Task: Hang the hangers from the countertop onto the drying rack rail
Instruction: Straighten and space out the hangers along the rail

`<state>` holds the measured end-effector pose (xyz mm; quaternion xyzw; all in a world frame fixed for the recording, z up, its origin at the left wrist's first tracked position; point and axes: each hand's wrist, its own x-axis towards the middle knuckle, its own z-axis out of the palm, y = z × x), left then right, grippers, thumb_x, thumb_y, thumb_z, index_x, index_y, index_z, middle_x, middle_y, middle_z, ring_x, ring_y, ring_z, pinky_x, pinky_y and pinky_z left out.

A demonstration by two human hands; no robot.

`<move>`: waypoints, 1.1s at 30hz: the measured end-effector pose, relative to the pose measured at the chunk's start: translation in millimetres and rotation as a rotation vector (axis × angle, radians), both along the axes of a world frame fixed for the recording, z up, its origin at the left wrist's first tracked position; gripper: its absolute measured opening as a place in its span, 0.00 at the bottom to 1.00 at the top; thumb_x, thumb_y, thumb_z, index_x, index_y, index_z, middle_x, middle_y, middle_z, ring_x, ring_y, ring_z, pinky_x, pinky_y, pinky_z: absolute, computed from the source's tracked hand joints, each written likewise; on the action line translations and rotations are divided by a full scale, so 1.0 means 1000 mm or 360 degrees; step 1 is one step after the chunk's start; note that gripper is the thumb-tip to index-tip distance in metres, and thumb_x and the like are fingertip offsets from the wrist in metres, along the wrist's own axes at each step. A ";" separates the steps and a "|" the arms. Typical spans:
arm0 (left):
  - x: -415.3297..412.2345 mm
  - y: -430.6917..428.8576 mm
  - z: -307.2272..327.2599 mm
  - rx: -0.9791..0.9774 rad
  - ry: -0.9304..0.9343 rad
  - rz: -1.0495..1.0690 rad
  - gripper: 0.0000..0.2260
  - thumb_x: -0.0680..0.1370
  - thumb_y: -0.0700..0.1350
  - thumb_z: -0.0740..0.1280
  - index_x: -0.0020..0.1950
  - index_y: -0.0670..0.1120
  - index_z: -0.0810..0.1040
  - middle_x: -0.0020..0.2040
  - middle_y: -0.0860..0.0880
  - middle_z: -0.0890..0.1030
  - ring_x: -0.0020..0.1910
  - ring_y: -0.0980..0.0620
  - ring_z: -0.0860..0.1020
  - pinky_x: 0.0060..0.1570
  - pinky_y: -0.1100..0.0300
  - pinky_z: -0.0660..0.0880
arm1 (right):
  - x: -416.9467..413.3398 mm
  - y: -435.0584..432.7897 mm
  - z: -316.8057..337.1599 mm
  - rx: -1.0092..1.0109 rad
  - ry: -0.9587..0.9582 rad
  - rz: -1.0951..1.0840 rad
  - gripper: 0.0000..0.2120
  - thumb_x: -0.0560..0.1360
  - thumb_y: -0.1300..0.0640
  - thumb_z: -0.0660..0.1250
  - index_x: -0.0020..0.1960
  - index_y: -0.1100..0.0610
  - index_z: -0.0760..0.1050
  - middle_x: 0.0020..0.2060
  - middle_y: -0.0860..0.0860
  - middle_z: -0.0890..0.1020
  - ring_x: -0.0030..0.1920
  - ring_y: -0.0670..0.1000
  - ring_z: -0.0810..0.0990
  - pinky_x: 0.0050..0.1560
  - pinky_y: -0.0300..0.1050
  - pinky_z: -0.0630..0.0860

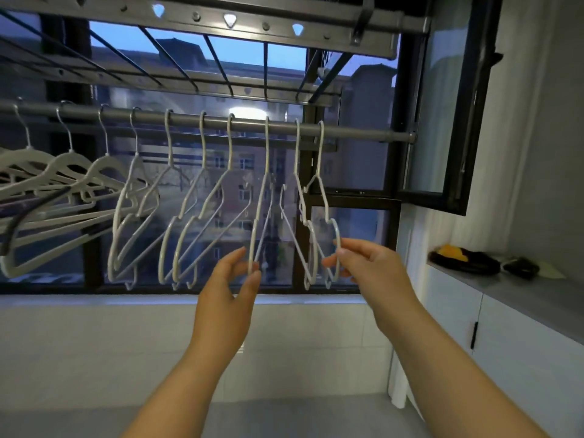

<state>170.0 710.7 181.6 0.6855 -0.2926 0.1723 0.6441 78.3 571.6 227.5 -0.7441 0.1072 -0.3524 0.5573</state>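
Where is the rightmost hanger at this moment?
The rightmost hanger hangs last on the rail, right of centre in the head view, beside its neighbour hanger; the right hand pinches its lower curve.

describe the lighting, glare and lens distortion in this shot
Head view: dim bluish dusk light from the window; a bright glare patch on the glass behind the rail; wide-angle lens slightly bows the rail; far-left hangers look soft, the left hand and right hand sharp.

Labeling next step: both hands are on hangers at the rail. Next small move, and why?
Probably release both. The left hand pinches the third hanger from the right at its lower end, the right hand the rightmost hanger; both hooks already sit over the rail, so they seem hung.
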 end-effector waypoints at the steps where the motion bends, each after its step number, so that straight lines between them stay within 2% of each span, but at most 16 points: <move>1: 0.000 -0.002 0.000 -0.0007 0.0013 -0.0009 0.16 0.77 0.40 0.62 0.64 0.46 0.69 0.43 0.62 0.74 0.44 0.63 0.74 0.41 0.74 0.66 | 0.001 0.002 -0.001 0.0000 -0.0024 -0.0004 0.13 0.78 0.62 0.60 0.61 0.59 0.74 0.34 0.43 0.79 0.40 0.39 0.74 0.41 0.29 0.68; 3: 0.000 -0.005 0.001 -0.0011 0.0017 -0.0001 0.12 0.77 0.40 0.63 0.60 0.48 0.72 0.43 0.59 0.76 0.47 0.56 0.75 0.41 0.74 0.66 | 0.004 0.004 -0.003 0.0008 -0.0052 -0.0024 0.13 0.77 0.61 0.61 0.61 0.58 0.74 0.33 0.42 0.80 0.40 0.37 0.75 0.43 0.29 0.69; 4: -0.001 -0.007 0.001 -0.0011 0.0010 0.0003 0.10 0.77 0.40 0.63 0.56 0.50 0.72 0.42 0.58 0.77 0.48 0.56 0.75 0.41 0.75 0.67 | 0.005 0.005 -0.004 0.0006 -0.0046 -0.0034 0.12 0.77 0.61 0.61 0.61 0.57 0.74 0.32 0.41 0.79 0.39 0.37 0.76 0.42 0.28 0.69; 7: -0.003 -0.008 0.000 -0.0022 -0.0031 -0.0024 0.08 0.76 0.40 0.63 0.51 0.52 0.72 0.41 0.60 0.77 0.43 0.65 0.73 0.40 0.83 0.68 | 0.008 0.005 -0.007 -0.0032 -0.0020 -0.0053 0.11 0.77 0.61 0.61 0.59 0.57 0.75 0.32 0.41 0.79 0.33 0.32 0.78 0.33 0.22 0.71; 9: -0.004 -0.009 -0.001 -0.0039 -0.0037 -0.0047 0.08 0.76 0.39 0.64 0.50 0.52 0.73 0.40 0.60 0.77 0.43 0.67 0.72 0.39 0.86 0.66 | 0.009 0.005 -0.008 -0.0045 -0.0019 -0.0062 0.10 0.77 0.61 0.61 0.58 0.57 0.75 0.32 0.41 0.78 0.31 0.28 0.76 0.30 0.18 0.69; 13: -0.004 -0.008 -0.001 -0.0046 -0.0055 -0.0055 0.08 0.76 0.40 0.64 0.50 0.52 0.73 0.40 0.61 0.75 0.43 0.67 0.72 0.38 0.86 0.66 | 0.008 0.009 -0.008 -0.0067 -0.0013 -0.0080 0.10 0.78 0.60 0.61 0.58 0.55 0.74 0.32 0.41 0.78 0.35 0.35 0.75 0.32 0.22 0.70; 16: -0.006 -0.005 0.001 -0.0054 -0.0078 -0.0076 0.10 0.76 0.40 0.64 0.46 0.57 0.72 0.40 0.62 0.76 0.42 0.66 0.73 0.38 0.83 0.67 | 0.003 0.009 -0.007 -0.0056 -0.0074 -0.0082 0.10 0.78 0.60 0.61 0.58 0.53 0.71 0.35 0.40 0.77 0.36 0.36 0.75 0.30 0.21 0.70; 18: -0.007 -0.002 0.003 -0.0066 -0.0074 -0.0113 0.12 0.77 0.41 0.63 0.43 0.60 0.70 0.39 0.61 0.76 0.42 0.65 0.74 0.38 0.80 0.68 | 0.000 0.010 -0.009 -0.0162 -0.0158 -0.0162 0.13 0.77 0.59 0.62 0.61 0.50 0.68 0.39 0.35 0.72 0.43 0.40 0.75 0.35 0.21 0.70; 20: -0.008 -0.001 0.004 -0.0077 -0.0072 -0.0132 0.12 0.77 0.41 0.61 0.43 0.60 0.70 0.39 0.61 0.77 0.43 0.65 0.74 0.39 0.79 0.68 | 0.000 0.014 -0.014 -0.0473 -0.0330 -0.0412 0.17 0.76 0.57 0.64 0.64 0.52 0.68 0.43 0.31 0.66 0.53 0.43 0.70 0.50 0.28 0.66; 22: -0.007 -0.001 0.003 -0.0092 -0.0079 -0.0129 0.10 0.78 0.41 0.60 0.45 0.57 0.72 0.40 0.61 0.77 0.43 0.65 0.74 0.38 0.83 0.67 | 0.001 0.024 -0.016 -0.0915 -0.0578 -0.0702 0.17 0.73 0.52 0.65 0.60 0.55 0.73 0.47 0.34 0.70 0.55 0.43 0.68 0.57 0.37 0.61; 24: -0.005 0.000 0.003 -0.0116 -0.0070 -0.0130 0.07 0.78 0.41 0.60 0.50 0.53 0.73 0.40 0.61 0.77 0.43 0.66 0.74 0.38 0.84 0.67 | 0.008 0.030 -0.020 -0.1318 -0.0662 -0.0993 0.18 0.69 0.48 0.60 0.54 0.56 0.76 0.45 0.46 0.80 0.54 0.48 0.72 0.54 0.48 0.63; 25: -0.005 0.000 0.003 -0.0122 -0.0062 -0.0136 0.07 0.78 0.41 0.60 0.51 0.52 0.73 0.40 0.61 0.77 0.43 0.66 0.74 0.38 0.83 0.68 | 0.012 0.031 -0.021 -0.1420 -0.0628 -0.1117 0.19 0.68 0.47 0.59 0.52 0.56 0.76 0.43 0.50 0.82 0.54 0.51 0.73 0.52 0.51 0.64; 26: -0.004 0.000 0.003 -0.0124 -0.0059 -0.0141 0.07 0.78 0.41 0.60 0.52 0.52 0.73 0.40 0.61 0.77 0.43 0.66 0.74 0.38 0.82 0.69 | 0.016 0.031 -0.022 -0.1491 -0.0581 -0.1199 0.19 0.67 0.46 0.58 0.51 0.55 0.77 0.42 0.51 0.83 0.54 0.53 0.74 0.53 0.52 0.64; 29: -0.004 0.001 0.003 -0.0124 -0.0066 -0.0172 0.09 0.78 0.40 0.60 0.47 0.56 0.73 0.40 0.61 0.78 0.43 0.66 0.74 0.38 0.82 0.69 | 0.025 0.031 -0.025 -0.1597 -0.0398 -0.1265 0.20 0.67 0.45 0.57 0.50 0.55 0.78 0.37 0.49 0.84 0.51 0.57 0.82 0.65 0.53 0.60; 31: -0.004 0.001 0.003 -0.0126 -0.0082 -0.0190 0.12 0.78 0.40 0.61 0.44 0.58 0.71 0.40 0.60 0.78 0.44 0.66 0.75 0.38 0.83 0.68 | 0.030 0.030 -0.026 -0.1637 -0.0346 -0.1307 0.17 0.64 0.47 0.66 0.49 0.55 0.79 0.35 0.49 0.84 0.48 0.57 0.84 0.67 0.56 0.58; 33: -0.004 0.000 0.003 -0.0127 -0.0087 -0.0192 0.13 0.78 0.39 0.61 0.44 0.59 0.71 0.40 0.61 0.78 0.44 0.65 0.75 0.39 0.84 0.68 | 0.033 0.034 -0.025 -0.1665 -0.0334 -0.1371 0.16 0.59 0.52 0.72 0.46 0.55 0.81 0.33 0.49 0.84 0.45 0.56 0.84 0.60 0.64 0.59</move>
